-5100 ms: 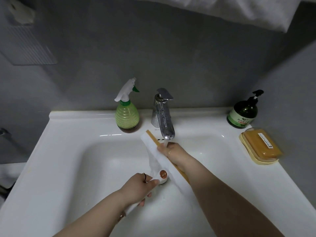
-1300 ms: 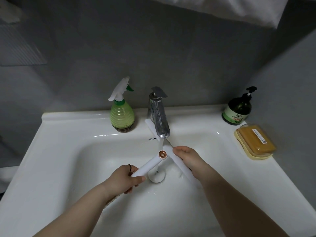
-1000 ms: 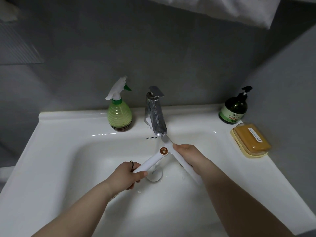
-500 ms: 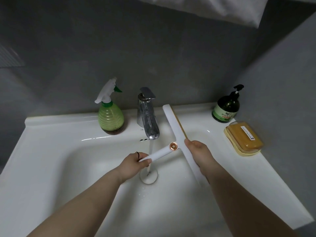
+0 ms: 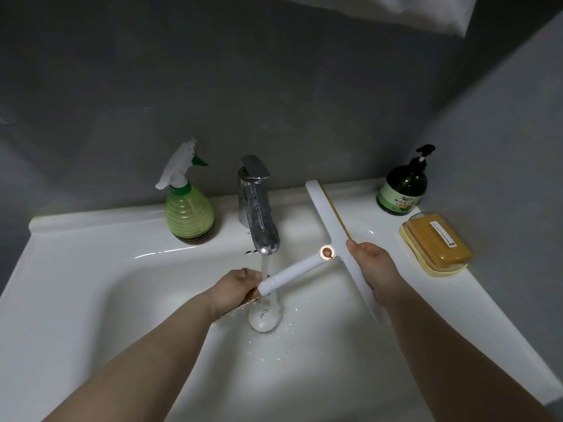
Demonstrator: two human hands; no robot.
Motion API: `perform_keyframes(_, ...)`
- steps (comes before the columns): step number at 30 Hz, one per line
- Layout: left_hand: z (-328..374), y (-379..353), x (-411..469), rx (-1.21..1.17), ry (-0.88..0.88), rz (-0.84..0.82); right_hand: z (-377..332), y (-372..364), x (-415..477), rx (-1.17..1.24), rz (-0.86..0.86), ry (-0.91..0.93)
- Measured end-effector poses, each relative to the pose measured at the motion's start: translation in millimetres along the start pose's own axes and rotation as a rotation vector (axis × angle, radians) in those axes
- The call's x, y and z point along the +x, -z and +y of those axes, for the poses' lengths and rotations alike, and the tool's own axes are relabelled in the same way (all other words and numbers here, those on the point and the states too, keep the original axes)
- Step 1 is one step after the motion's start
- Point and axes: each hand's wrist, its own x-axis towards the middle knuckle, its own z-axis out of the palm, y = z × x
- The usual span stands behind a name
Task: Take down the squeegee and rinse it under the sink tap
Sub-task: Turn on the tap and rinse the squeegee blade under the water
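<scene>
We see both forearms reaching forward from the bottom edge into the white sink [image 5: 91, 269], converging on the squeegee [image 5: 335, 233], which is held above the basin. The left hand [image 5: 236, 284] comes in from the lower left, back of the hand up, its fingers curled around the end of the white handle; the handle slopes up and to the right from that grip to a copper-coloured disc at the joint with the blade. The right hand [image 5: 374, 269] comes in from the lower right, thumb pointing toward the joint, its fingers wrapped behind the blade a little below the joint (how tightly, we cannot tell). The blade runs on a diagonal, its far end up near the back ledge of the sink and its near end hidden past the right wrist.

Water falls from the tap [image 5: 259, 214] in a stream [image 5: 265, 263] that strikes the handle end right beside the left fingers, then runs down to the drain [image 5: 263, 319]. Droplets speckle the basin around it.

On the ledge stand a spray bottle [image 5: 189, 214] left of the tap, a pump bottle [image 5: 402, 190] at the right corner, and a soap dish [image 5: 435, 245] just in front of it.
</scene>
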Motion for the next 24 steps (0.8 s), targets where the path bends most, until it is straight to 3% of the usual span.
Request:
perform_keyframes(6,-10.4,6.1,1.9,0.063,0.047,0.066,0.0,10.4,6.2,-0.027,0.036,-0.007)
perform_keyframes(10,-11.4,3.1,-1.6,0.065,-0.053,-0.032,0.6,6.1,5.1,-0.044,0.021,-0.02)
perform_keyframes(13,-13.2,2.7,-4.5,0.084,-0.07,0.003,1.3,0.8,1.8,-0.02,-0.003,-0.034)
perform_keyframes(20,-13.8,10.5,-16.1,0.396,-0.011,0.167,1.7,-19.5,-7.9,-0.029,-0.028,-0.065)
perform_keyframes(24,-6.5,4.8,-27.6,0.507,-0.022,0.177,1.7,-38.8,-19.4,-0.063,-0.079,-0.053)
